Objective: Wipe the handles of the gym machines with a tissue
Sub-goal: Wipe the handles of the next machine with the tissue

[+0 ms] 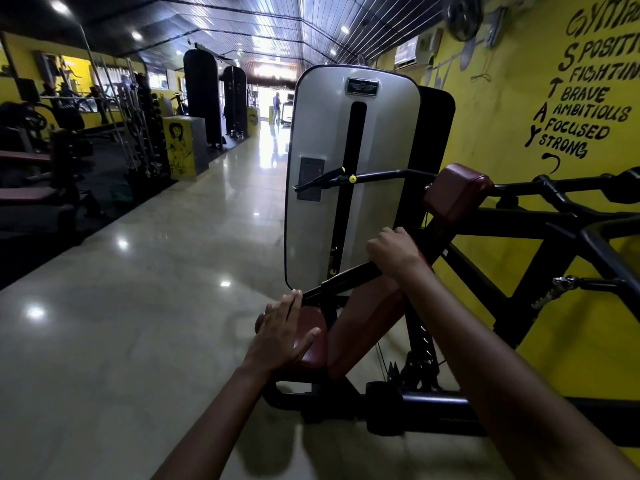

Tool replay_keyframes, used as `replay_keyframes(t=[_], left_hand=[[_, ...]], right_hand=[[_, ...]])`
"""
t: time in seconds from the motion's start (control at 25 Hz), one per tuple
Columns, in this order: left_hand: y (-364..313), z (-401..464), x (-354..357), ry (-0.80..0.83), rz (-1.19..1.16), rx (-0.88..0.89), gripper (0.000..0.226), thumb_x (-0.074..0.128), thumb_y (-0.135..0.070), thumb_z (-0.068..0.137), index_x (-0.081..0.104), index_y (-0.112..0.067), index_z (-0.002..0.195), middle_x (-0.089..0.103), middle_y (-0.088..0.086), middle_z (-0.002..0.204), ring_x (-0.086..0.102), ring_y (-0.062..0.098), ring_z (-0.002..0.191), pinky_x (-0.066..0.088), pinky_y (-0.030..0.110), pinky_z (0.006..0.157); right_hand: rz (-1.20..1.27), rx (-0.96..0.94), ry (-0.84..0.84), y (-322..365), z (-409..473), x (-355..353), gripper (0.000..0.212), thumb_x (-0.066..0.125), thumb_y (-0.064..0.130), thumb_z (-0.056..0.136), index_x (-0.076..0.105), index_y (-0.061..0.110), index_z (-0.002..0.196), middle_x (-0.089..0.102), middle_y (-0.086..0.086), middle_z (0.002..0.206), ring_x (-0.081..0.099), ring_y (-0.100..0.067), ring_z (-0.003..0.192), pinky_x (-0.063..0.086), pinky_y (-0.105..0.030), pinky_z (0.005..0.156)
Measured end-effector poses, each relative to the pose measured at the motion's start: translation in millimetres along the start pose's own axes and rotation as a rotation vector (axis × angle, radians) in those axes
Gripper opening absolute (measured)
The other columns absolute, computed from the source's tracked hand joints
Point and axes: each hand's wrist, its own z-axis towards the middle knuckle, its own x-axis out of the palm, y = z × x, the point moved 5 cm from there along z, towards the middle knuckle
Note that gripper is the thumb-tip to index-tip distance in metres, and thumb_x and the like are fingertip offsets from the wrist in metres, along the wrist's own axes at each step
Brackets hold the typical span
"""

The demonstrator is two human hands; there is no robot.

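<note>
A black gym machine with maroon pads stands against the yellow wall on the right. Its near black handle bar (341,277) slants up to the right. My right hand (394,254) grips this bar with fingers curled over it; no tissue shows, and whatever is under the palm is hidden. My left hand (282,332) lies flat with straight fingers on a small maroon pad (313,341), its fingertips near the bar's lower end. A second black handle (323,180) with a yellow knob crosses the grey weight-stack cover (318,209).
A larger maroon pad (457,195) sits on the black frame (554,230) to the right. The glossy tiled floor (156,306) runs ahead down an aisle. Punching bags (201,98), a yellow box and racks of bars line the left. A person stands far off by the doorway.
</note>
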Motion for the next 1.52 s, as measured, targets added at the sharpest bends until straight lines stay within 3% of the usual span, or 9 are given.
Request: replay_keyframes(t=[0.2, 0.32, 0.52, 0.76, 0.96, 1.16, 1.28, 1.44, 1.52], left_hand=[[-2, 0, 0, 0.001, -0.017, 0.016, 0.107, 0.002, -0.084, 0.074, 0.008, -0.01, 0.152, 0.013, 0.006, 0.159, 0.007, 0.018, 0.147, -0.002, 0.031, 0.115], [-2, -1, 0, 0.002, -0.017, 0.011, 0.104, 0.005, -0.083, 0.077, 0.009, -0.01, 0.152, 0.013, 0.007, 0.159, 0.01, 0.02, 0.147, 0.005, 0.032, 0.115], [-2, -3, -1, 0.033, -0.007, -0.005, 0.095, 0.016, -0.075, 0.08, 0.006, -0.013, 0.152, 0.009, 0.004, 0.16, 0.009, 0.021, 0.146, 0.018, 0.036, 0.116], [2, -1, 3, 0.032, 0.017, 0.012, 0.097, 0.017, -0.076, 0.082, 0.008, -0.009, 0.152, 0.012, 0.008, 0.159, 0.013, 0.023, 0.146, 0.02, 0.037, 0.117], [2, 0, 3, 0.013, 0.018, 0.023, 0.105, 0.005, -0.083, 0.078, 0.01, -0.008, 0.151, 0.015, 0.01, 0.158, 0.015, 0.025, 0.145, 0.013, 0.032, 0.116], [0, -1, 3, -0.005, 0.03, 0.026, 0.106, 0.004, -0.083, 0.078, 0.011, -0.007, 0.151, 0.017, 0.011, 0.158, 0.016, 0.027, 0.144, 0.015, 0.034, 0.116], [1, -1, 5, 0.008, 0.031, 0.018, 0.108, 0.001, -0.085, 0.075, 0.008, -0.008, 0.151, 0.013, 0.01, 0.159, 0.013, 0.026, 0.146, 0.013, 0.034, 0.116], [2, 0, 5, 0.02, 0.036, 0.011, 0.107, 0.002, -0.083, 0.075, 0.007, -0.009, 0.152, 0.012, 0.009, 0.159, 0.012, 0.026, 0.146, 0.016, 0.036, 0.116], [2, 0, 5, 0.024, 0.044, 0.011, 0.104, 0.007, -0.082, 0.077, 0.008, -0.009, 0.152, 0.012, 0.009, 0.159, 0.013, 0.025, 0.146, 0.018, 0.037, 0.116]], right_hand=[[0.126, -0.067, -0.494, 27, -32, 12, 0.011, 0.071, 0.0, 0.069, 0.065, 0.008, 0.07, 0.06, -0.008, 0.079, 0.056, -0.024, 0.08, 0.052, -0.032, 0.063], [0.315, -0.099, -0.591, 65, -48, 26, 0.014, 0.071, -0.003, 0.064, 0.061, 0.006, 0.069, 0.057, -0.01, 0.085, 0.057, -0.025, 0.08, 0.054, -0.03, 0.053], [0.483, 0.06, -0.531, 101, -47, 59, 0.013, 0.066, 0.003, 0.075, 0.059, 0.011, 0.081, 0.053, -0.004, 0.087, 0.054, -0.02, 0.076, 0.049, -0.027, 0.058], [0.527, 0.16, -0.496, 97, -51, 52, 0.026, 0.079, 0.004, 0.061, 0.055, 0.011, 0.07, 0.056, -0.006, 0.071, 0.06, -0.026, 0.048, 0.039, -0.026, 0.034], [0.727, 0.428, -0.639, 49, -60, 65, 0.015, 0.061, -0.008, 0.073, 0.054, 0.005, 0.073, 0.056, -0.013, 0.078, 0.058, -0.034, 0.058, 0.043, -0.036, 0.045], [0.842, 0.516, -0.782, 7, -65, 67, 0.017, 0.066, -0.01, 0.072, 0.056, 0.003, 0.07, 0.057, -0.012, 0.08, 0.055, -0.024, 0.066, 0.052, -0.038, 0.057], [0.832, 0.437, -0.744, 21, -65, 69, 0.019, 0.065, -0.009, 0.071, 0.054, 0.005, 0.065, 0.055, -0.01, 0.075, 0.055, -0.025, 0.063, 0.049, -0.039, 0.053], [0.791, 0.031, -0.432, 88, -51, 71, 0.011, 0.056, 0.002, 0.075, 0.053, 0.003, 0.064, 0.056, -0.015, 0.077, 0.061, -0.037, 0.064, 0.045, -0.039, 0.052], [0.75, 0.024, -0.368, 95, -43, 72, 0.01, 0.058, 0.003, 0.078, 0.054, 0.002, 0.068, 0.058, -0.017, 0.082, 0.063, -0.04, 0.069, 0.048, -0.042, 0.055]])
